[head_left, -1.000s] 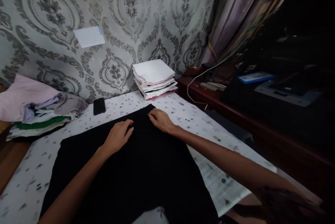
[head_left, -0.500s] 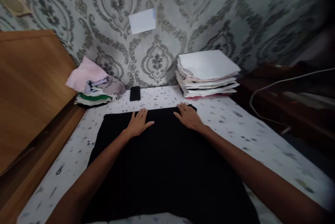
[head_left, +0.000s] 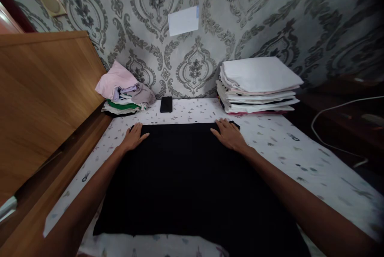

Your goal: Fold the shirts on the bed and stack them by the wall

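Observation:
A black cloth garment [head_left: 186, 181] lies spread flat on a white patterned sheet [head_left: 264, 129]; its exact kind is not clear. My left hand [head_left: 133, 137] rests palm down on its far left corner, fingers stretched out. On the far right part of the same edge lies my right hand [head_left: 228, 133], flat with the thumb held apart. Neither hand grips anything. Both forearms reach forward along the sides of the cloth.
Folded white clothes [head_left: 261, 75] are stacked at the back right. A looser clothes pile [head_left: 120, 85], pink on top, sits back left beside a wooden board [head_left: 48, 101]. Between them lies a black phone [head_left: 166, 104]. A white cable [head_left: 318, 115] hangs at the right.
My left hand has slid left along the far edge to the corner of the black cloth. My right hand stays near the right corner. The view has turned slightly left.

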A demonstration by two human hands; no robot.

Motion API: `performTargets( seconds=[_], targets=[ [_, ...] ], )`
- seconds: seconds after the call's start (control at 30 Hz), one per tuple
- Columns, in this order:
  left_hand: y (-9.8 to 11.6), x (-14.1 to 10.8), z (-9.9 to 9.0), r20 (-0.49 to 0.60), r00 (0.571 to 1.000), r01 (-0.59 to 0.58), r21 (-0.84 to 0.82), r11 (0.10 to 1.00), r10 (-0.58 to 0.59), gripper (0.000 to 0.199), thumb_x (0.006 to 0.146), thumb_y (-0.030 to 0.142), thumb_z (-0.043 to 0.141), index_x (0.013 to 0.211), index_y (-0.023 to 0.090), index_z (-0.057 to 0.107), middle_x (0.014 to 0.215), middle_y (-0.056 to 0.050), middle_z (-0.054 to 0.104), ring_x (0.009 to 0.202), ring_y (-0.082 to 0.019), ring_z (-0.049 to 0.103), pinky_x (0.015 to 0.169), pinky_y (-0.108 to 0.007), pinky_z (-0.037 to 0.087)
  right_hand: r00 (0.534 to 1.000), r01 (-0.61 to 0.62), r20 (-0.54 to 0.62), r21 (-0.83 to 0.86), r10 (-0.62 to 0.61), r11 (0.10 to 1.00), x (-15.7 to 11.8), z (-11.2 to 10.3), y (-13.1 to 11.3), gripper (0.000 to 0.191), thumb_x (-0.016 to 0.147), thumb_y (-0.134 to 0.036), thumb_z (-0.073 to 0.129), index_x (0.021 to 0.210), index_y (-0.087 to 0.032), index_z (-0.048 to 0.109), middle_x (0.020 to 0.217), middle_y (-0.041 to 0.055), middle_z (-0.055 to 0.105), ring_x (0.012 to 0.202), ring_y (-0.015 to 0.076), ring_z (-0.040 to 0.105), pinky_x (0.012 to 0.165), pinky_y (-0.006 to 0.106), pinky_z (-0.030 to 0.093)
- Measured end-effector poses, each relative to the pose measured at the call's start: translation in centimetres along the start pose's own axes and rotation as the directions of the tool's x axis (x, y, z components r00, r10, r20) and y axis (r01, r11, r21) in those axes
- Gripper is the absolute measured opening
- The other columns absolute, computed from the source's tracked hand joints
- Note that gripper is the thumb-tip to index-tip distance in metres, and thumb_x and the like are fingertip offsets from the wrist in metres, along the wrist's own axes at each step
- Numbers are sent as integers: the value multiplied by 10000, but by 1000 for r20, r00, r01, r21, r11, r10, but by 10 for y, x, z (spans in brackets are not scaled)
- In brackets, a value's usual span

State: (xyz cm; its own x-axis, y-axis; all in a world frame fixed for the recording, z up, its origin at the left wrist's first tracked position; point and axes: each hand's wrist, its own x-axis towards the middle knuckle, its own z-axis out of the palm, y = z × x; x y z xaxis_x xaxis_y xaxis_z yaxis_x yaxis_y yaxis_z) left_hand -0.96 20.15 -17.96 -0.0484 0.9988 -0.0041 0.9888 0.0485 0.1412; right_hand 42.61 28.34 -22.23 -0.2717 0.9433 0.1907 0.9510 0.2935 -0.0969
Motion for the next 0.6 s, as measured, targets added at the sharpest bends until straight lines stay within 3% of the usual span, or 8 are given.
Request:
performTargets(
  seconds=[0.17,0.37,0.6],
  targets=[
    [-13,20,-17,-69,993,89,-27,996,-91,458,997,271,271,1341,136,541,1424,-132,569,1323,-194,500,1102,-319,359,1000,-3,17,10,2,1000,0,0,1,693,986,-574,222,1485,-132,410,1550,182,415,1467,311,317,1177,499,268],
    [-17,39,-26,-93,960,267,8,964,-265,266,902,304,479,1015,144,660,1095,-107,711,1044,-233,631,864,-292,467,1000,19,-4,-44,-19,999,-1,-1,-1,656,997,-564,200,1494,-187,404,1548,146,426,1460,308,328,1172,489,269],
    [-1,30,-15,-178,899,413,41,910,-400,380,984,289,292,1236,108,511,1086,-200,709,1000,-304,675,776,-374,481,999,-38,28,-36,39,999,0,-1,0,723,980,-634,190,1497,-177,406,1571,158,385,1478,351,277,1183,512,238]
  ],
)
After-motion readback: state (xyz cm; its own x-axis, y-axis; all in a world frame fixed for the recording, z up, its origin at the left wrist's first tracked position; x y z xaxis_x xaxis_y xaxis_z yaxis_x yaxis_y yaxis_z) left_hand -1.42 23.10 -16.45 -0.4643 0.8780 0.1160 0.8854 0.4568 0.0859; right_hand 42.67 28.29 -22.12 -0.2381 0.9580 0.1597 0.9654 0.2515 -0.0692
